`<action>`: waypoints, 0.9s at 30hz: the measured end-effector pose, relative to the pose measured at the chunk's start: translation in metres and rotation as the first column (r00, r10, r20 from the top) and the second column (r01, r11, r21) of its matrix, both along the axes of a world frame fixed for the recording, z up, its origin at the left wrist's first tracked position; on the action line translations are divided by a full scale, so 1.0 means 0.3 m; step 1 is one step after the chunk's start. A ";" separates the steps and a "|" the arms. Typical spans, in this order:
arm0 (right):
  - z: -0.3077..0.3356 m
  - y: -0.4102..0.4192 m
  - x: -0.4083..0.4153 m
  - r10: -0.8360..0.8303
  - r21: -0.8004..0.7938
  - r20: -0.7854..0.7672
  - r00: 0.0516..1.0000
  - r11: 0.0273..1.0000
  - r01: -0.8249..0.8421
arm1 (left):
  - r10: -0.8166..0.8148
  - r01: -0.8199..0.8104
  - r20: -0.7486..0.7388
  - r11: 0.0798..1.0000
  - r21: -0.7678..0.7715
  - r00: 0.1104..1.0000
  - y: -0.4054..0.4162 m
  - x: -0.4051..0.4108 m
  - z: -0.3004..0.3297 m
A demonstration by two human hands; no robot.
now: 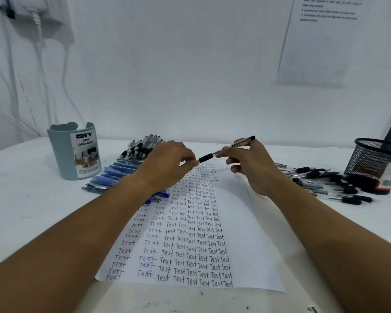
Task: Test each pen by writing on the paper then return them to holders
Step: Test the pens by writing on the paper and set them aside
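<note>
- Paper (246,245): a white sheet lying flat on the white table (32,211), filled with columns of the handwritten word "Test"; it serves as the landmark for all positions below.
- Right hand (251,166): raised above the far end of the paper, its fingers curled round a clear-barrelled pen (228,150) with a black grip section. The pen lies nearly level, its black end cap pointing up and right, its grip end pointing left toward the other hand.
- Left hand (167,163): also above the far end of the paper, fingertips (191,163) drawn together in a narrow pinch at the pen's tip end. Whether they hold a cap or only touch the tip cannot be told.
- Left pile of pens (131,163): off the paper's far-left corner, black-gripped pens behind and blue pens in front, laid roughly side by side; the nearest blue ones reach the paper's left edge under the left wrist.
- Desk organizer (75,152): a pale grey-blue cup labelled "DIY DESK ORGANIZER", upright, farther left of the paper than the left pile.
- Right pile of pens (330,184): black-gripped clear pens scattered to the right of the paper.
- Mesh holder (373,163): a black wire-mesh cup standing at the far right of the paper, just beyond the right pile.
- Printed sheet (318,41): fixed to the wall, above and beyond the paper's right side; its text is too blurred to read.
</note>
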State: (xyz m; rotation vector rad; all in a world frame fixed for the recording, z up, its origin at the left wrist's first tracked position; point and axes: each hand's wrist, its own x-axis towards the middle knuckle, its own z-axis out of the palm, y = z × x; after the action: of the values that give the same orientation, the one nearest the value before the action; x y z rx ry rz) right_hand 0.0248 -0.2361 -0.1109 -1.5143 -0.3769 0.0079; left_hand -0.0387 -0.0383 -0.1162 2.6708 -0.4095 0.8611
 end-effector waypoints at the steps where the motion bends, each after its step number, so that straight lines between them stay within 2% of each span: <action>1: 0.001 0.001 -0.001 0.002 -0.006 -0.004 1.000 1.000 -0.002 | -0.003 0.003 0.004 1.000 -0.004 1.000 0.000 0.001 0.000; 8: 0.001 0.000 -0.002 0.016 0.004 -0.043 0.999 1.000 -0.016 | -0.003 0.003 -0.001 0.997 -0.077 1.000 -0.007 0.002 0.009; 10: 0.002 0.001 0.007 -0.043 -0.095 0.005 0.999 0.995 0.043 | 0.046 -0.047 -0.017 0.994 -0.101 0.999 -0.006 0.006 0.017; 11: 0.001 -0.004 0.016 -0.106 -0.197 0.069 0.992 0.973 0.118 | 0.074 -0.077 -0.025 0.990 -0.119 0.997 -0.001 0.008 0.021; 12: -0.004 -0.016 0.031 -0.175 -0.340 0.183 0.967 0.912 0.229 | 0.109 -0.113 -0.031 0.984 -0.136 0.994 0.008 0.011 0.024; 13: -0.011 -0.034 0.047 -0.219 -0.506 0.343 0.914 0.776 0.376 | 0.155 -0.158 -0.035 0.976 -0.150 0.987 0.021 0.012 0.026; 15: -0.025 -0.076 0.073 -0.148 -0.703 0.609 0.779 0.354 0.617 | 0.258 -0.261 -0.044 0.952 -0.160 0.965 0.054 0.013 0.027; 16: -0.031 -0.093 0.083 -0.106 -0.737 0.643 0.758 0.183 0.651 | 0.303 -0.308 -0.052 0.938 -0.162 0.951 0.073 0.014 0.026; 17: -0.032 -0.103 0.087 -0.094 -0.767 0.632 0.769 0.066 0.638 | 0.343 -0.348 -0.060 0.923 -0.163 0.937 0.089 0.012 0.028; 18: -0.036 -0.109 0.091 -0.102 -0.799 0.598 0.795 -0.004 0.601 | 0.377 -0.383 -0.071 0.909 -0.163 0.924 0.104 0.011 0.029; 21: -0.048 -0.112 0.097 -0.123 -0.872 0.489 0.864 -0.095 0.480 | 0.451 -0.459 -0.088 0.881 -0.117 0.888 0.137 0.020 0.028; 24: -0.053 -0.116 0.100 -0.118 -0.899 0.436 0.892 -0.103 0.426 | 0.494 -0.503 -0.114 0.862 -0.066 0.862 0.149 0.032 0.022; 27: -0.054 -0.116 0.102 -0.107 -0.882 0.469 0.877 -0.108 0.459 | 0.515 -0.524 -0.142 0.851 -0.038 0.845 0.152 0.044 0.020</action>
State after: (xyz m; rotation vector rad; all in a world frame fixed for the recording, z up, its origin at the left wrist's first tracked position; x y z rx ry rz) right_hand 0.0554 -0.2710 -0.1272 -3.1970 -0.1591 -0.3677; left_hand -0.0256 0.0074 -0.1101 2.7798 0.3998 0.8108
